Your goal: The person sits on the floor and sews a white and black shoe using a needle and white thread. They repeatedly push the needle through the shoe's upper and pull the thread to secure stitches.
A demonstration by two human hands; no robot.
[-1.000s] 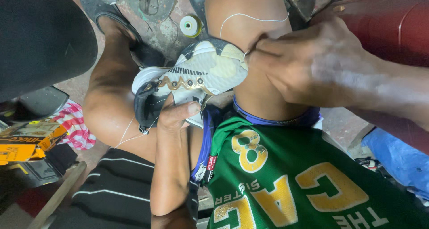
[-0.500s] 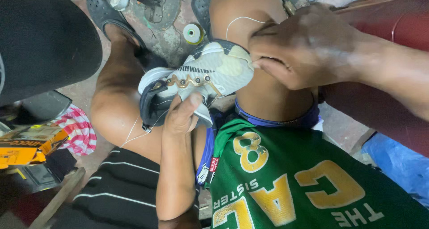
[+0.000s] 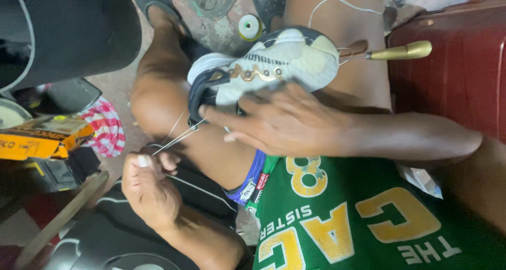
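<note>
The left hand (image 3: 150, 188) has dropped low, pinching taut thread (image 3: 176, 138) drawn from the shoe (image 3: 274, 64) — on the knees. The right hand (image 3: 279, 125) now lies open across it; an awl (image 3: 398, 51) perhaps sticks out. Beyond, a spool (image 3: 249, 26) on the floor (image 3: 221, 33).

A white-and-black sneaker (image 3: 269, 64) lies on its side across the knees; a pale thread (image 3: 176, 138) runs taut from its collar, apparently doubled.
</note>
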